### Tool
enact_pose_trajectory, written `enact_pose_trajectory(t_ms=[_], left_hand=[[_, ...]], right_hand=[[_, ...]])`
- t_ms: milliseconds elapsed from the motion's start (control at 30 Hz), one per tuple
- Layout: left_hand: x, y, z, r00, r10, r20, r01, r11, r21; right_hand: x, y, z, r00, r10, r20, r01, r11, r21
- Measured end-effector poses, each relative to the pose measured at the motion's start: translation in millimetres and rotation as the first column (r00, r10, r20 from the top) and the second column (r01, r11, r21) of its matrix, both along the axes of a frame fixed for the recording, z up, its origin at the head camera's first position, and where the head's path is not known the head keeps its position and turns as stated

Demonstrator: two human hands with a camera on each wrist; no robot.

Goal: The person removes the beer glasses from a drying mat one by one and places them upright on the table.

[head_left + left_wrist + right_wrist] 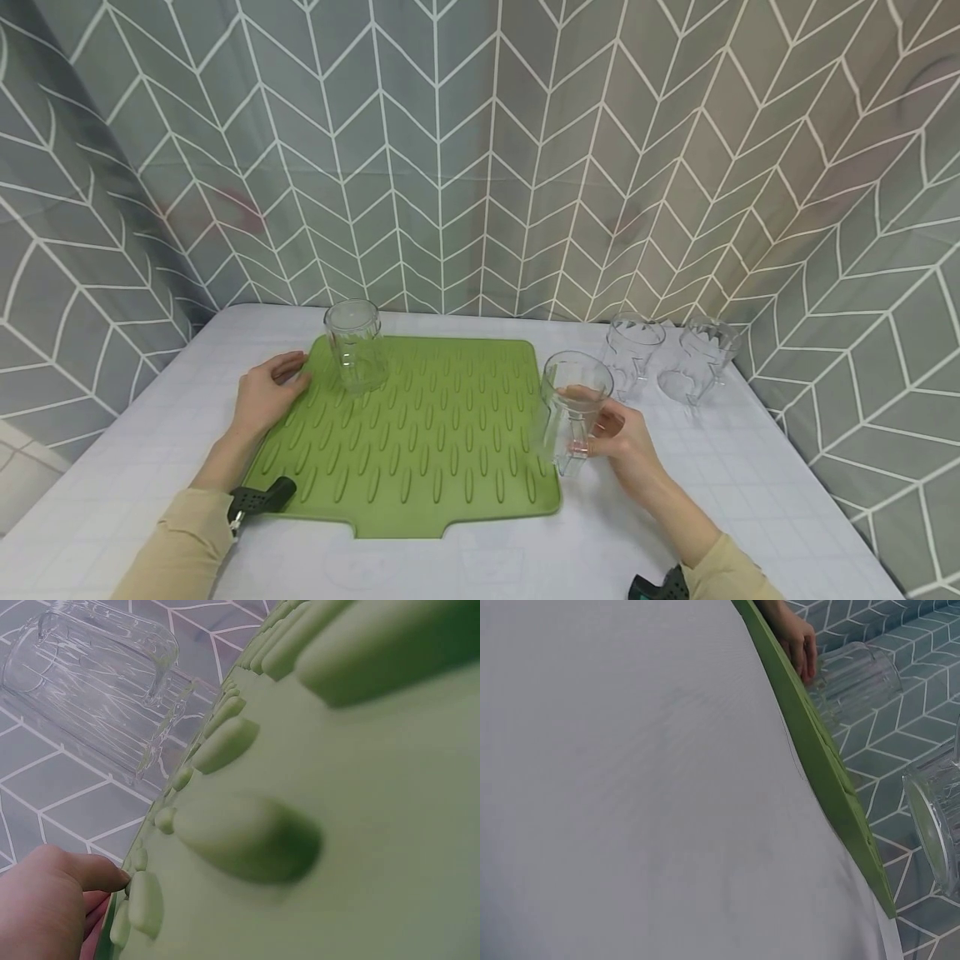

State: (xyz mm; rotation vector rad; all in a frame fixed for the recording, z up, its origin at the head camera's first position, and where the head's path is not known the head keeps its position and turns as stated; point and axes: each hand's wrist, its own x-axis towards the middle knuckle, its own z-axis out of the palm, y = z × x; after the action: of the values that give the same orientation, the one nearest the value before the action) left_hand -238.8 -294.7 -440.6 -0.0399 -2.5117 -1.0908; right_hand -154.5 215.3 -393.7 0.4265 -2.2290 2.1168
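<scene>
My right hand (626, 442) grips a clear glass mug (576, 408) by its handle, above the right edge of a green ridged drying mat (401, 528). In the right wrist view this mug's base (930, 832) hangs apart from the mat. Another clear mug (354, 346) stands upright on the mat's back left corner. Beside the mat's left edge, my left hand (268, 392) rests with loosely bent fingers. Its thumb (101, 871) touches or nearly touches that edge in the left wrist view; the other fingers are partly hidden there.
Two more clear mugs, a nearer one (633, 354) and one at the far right (697, 362), stand on the white tablecloth (480, 571) at the back right. A grey curtain (465, 167) with white lines hangs behind and beside the table.
</scene>
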Motion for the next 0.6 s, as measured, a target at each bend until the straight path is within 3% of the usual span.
enact_pose_trajectory(t_ms=[600], left_hand=[[0.5, 0.9, 0.4, 1.0, 0.001, 0.004, -0.001, 1.0, 0.01]], right_hand=[[5.6, 30, -1.1, 1.0, -0.02, -0.017, 0.02, 1.0, 0.014]])
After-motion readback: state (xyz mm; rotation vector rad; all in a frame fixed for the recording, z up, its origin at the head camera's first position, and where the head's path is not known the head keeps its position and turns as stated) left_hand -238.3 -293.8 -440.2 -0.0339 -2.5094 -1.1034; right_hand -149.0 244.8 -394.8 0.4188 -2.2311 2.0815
